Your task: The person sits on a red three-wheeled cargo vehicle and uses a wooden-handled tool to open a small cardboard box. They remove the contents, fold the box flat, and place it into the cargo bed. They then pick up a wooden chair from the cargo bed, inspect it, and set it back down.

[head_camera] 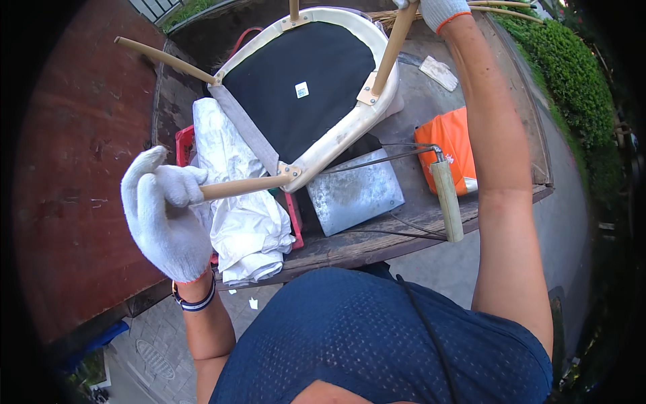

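Note:
An upholstered chair (pixel 303 116) is turned with its underside towards me, showing black lining cloth, a pale rim and wooden legs on screwed metal plates. My left hand (pixel 166 217), in a white knitted glove, is closed around the end of the near left leg (pixel 242 188). At the top edge of the view my right hand (pixel 439 11), gloved alike and partly cut off, grips the upper part of the right leg (pixel 396 50). Two further legs, one of them the far left leg (pixel 166 60), stick out untouched. A small printed label (pixel 301 90) sits on the lining.
Below the chair are a crumpled white sack (pixel 252 237), a red crate (pixel 298 222) and a metal dustpan (pixel 356 192) with a long handle (pixel 447 202). An orange bag (pixel 446 151) and a loose glove (pixel 439 73) lie on the cart bed (pixel 373 242). A reddish panel (pixel 86 177) rises at left.

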`<state>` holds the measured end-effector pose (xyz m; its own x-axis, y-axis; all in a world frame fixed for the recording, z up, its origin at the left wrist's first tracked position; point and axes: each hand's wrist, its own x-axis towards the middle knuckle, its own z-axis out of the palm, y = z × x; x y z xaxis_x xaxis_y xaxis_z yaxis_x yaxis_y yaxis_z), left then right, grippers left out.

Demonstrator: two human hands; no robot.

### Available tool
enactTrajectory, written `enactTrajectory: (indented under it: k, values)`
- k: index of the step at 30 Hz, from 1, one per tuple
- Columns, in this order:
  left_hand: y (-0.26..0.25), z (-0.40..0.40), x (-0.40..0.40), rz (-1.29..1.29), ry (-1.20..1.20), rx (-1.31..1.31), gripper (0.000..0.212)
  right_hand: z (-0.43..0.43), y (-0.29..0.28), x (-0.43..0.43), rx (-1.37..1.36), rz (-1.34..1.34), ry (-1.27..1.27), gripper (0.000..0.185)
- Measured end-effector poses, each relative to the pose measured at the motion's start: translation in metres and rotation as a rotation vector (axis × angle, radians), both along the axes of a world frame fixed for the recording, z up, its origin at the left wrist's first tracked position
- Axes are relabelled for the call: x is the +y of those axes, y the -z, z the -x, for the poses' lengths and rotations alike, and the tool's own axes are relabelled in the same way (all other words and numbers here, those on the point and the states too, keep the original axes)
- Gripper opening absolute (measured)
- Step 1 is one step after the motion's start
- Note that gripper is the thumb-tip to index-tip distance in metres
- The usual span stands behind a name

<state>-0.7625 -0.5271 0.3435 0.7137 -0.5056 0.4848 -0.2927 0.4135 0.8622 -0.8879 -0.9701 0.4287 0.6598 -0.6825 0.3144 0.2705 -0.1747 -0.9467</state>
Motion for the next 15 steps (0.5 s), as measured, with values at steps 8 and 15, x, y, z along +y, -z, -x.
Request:
enactTrajectory:
  k: [8,15]
  values:
    - [-0.014,-0.005,-0.012,0.039,-0.013,-0.032,0.043,-0.005,-0.002,0.005,-0.016,-0.064,-0.035,0.043]
    - [-0.022,0.004,-0.027,-0.103,-0.286,-0.097,0.041,-0.004,-0.003,0.01,-0.1,-0.111,-0.019,0.035]
